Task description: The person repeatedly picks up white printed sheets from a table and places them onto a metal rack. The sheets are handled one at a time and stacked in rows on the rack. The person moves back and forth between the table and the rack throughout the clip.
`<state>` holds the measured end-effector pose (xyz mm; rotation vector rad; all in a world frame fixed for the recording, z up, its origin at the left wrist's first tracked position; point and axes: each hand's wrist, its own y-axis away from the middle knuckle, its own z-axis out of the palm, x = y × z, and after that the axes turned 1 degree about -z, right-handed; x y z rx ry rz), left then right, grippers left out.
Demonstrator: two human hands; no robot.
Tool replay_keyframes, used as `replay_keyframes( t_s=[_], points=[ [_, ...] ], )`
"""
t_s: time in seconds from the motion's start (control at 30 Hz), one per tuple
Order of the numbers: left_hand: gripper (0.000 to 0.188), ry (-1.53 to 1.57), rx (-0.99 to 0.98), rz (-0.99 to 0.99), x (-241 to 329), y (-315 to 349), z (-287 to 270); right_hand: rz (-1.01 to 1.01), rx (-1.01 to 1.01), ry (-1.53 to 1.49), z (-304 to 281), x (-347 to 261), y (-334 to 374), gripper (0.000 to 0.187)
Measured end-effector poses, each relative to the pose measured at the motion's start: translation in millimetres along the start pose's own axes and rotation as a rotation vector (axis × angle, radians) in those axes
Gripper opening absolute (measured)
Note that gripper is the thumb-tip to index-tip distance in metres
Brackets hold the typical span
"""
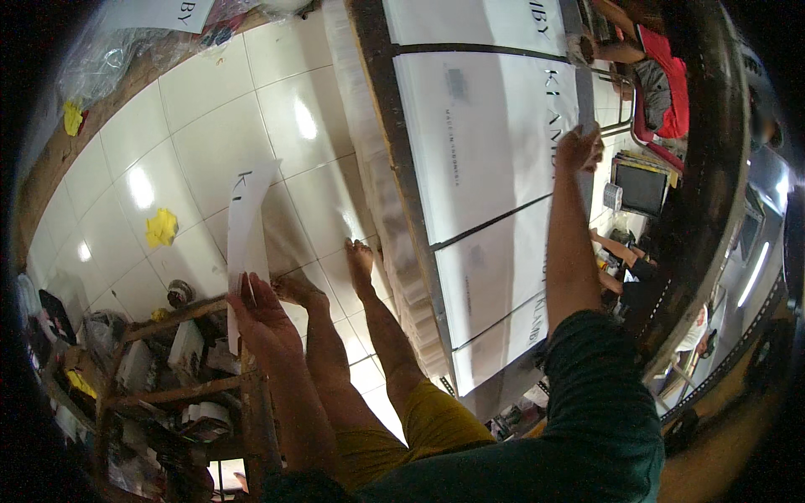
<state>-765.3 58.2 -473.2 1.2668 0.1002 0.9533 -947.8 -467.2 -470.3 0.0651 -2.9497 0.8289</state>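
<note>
My left hand (267,323) holds a thin white printed sheet (243,226) upright, seen almost edge-on, over the floor to my left. Its fingers are pressed along the lower part of the sheet, and its upper end bends over. To my right, a long table (394,138) carries a row of flat white printed sheets (495,142), parted by dark strips. My right arm reaches across it. At the far edge of one sheet my right hand (580,151) is closed, its fingers curled; what they grip, if anything, is hidden.
A rusty metal rack (176,394) full of odds and ends stands at the lower left. Yellow scraps (162,227) lie on the white tiled floor (210,134). Clear plastic wrap (101,63) covers the upper-left surface. Beyond the table are a red chair (667,84) and other people.
</note>
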Motion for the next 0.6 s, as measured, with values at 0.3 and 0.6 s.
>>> replay_keyframes(
  t_s=[0.3,0.6],
  points=[
    [0.034,-1.095,-0.341,0.408,-66,57,-87,-0.128,-1.437,-1.102,-266,-68,316,0.017],
    [0.049,0.129,-0.229,-0.676,-96,180,-104,0.018,-1.251,-1.018,-318,7,339,0.012]
  ],
)
